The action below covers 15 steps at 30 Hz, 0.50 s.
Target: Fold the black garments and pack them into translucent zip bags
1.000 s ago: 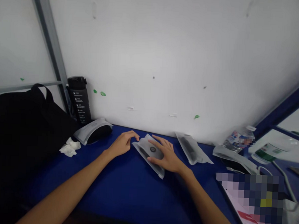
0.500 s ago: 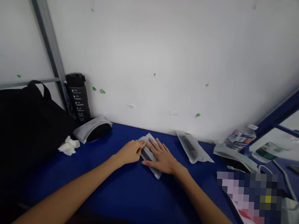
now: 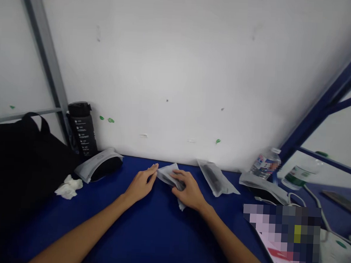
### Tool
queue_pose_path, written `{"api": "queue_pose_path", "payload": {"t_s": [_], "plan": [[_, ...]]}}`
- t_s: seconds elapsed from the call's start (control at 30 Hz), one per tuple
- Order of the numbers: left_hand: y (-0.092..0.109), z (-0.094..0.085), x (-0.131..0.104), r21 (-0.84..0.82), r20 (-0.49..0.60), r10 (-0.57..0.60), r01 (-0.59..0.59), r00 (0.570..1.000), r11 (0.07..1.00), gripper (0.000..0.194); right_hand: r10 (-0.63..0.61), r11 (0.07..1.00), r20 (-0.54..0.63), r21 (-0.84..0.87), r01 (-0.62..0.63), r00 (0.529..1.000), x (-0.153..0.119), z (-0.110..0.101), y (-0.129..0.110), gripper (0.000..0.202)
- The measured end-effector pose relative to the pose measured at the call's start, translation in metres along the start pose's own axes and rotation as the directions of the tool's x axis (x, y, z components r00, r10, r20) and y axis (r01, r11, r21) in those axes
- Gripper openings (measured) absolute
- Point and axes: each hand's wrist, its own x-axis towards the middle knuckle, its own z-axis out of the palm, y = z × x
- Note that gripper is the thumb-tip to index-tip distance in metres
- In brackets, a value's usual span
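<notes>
A frosted translucent zip pouch (image 3: 167,173) with something dark inside lies on the blue tabletop (image 3: 140,239), its upper left corner lifted and bent. My right hand (image 3: 190,189) is curled over the pouch, fingers and thumb gripping its middle and covering much of it. Beside the pouch's left corner is my left hand (image 3: 140,184), fingers stretched out together and pointing away from me; whether the fingertips touch the corner I cannot tell. To the right of my hands lies a second frosted pouch (image 3: 217,179) with a dark item in it.
Leftward are a black bag (image 3: 24,159), a black bottle (image 3: 83,132), a pouch with a black item (image 3: 99,164) and crumpled tissue (image 3: 69,186). Rightward are another pouch (image 3: 263,187), clear bottles (image 3: 266,163), a blurred-out phone-like object (image 3: 278,250) and cables. A white wall (image 3: 167,68) stands behind.
My left hand has let go of the pouch's edge and straightened its fingers, shifting left. My right hand has gone from lying flat to curling around the pouch, whose corner has bent up.
</notes>
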Motion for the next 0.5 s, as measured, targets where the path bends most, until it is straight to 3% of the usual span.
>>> {"api": "queue_pose_path", "payload": {"t_s": [0.13,0.23,0.33,0.43,0.5], "plan": [[0.0,0.0,-0.001,0.02,0.017,0.022,-0.022,1.0,1.0,0.052,-0.04,0.997,-0.265,-0.07,0.023,0.963,0.008,-0.035,0.016,0.047],[0.004,0.002,0.0,0.087,0.065,0.091,-0.096,0.994,0.992,0.048,0.052,0.955,-0.331,-0.26,-0.144,0.942,0.01,-0.053,0.033,0.05],[0.017,0.011,0.007,0.164,0.181,0.179,-0.209,0.967,0.964,0.041,0.292,0.834,-0.154,-0.441,-0.33,0.944,0.008,-0.053,0.047,0.058],[0.037,0.028,0.017,0.197,0.247,0.207,-0.259,0.946,0.946,0.04,0.414,0.774,0.035,-0.539,-0.332,0.91,0.005,-0.043,0.052,0.067],[0.051,0.042,0.025,0.211,0.246,0.185,-0.239,0.951,0.948,0.042,0.435,0.764,0.067,-0.555,-0.329,0.898,0.004,-0.039,0.051,0.072]]}}
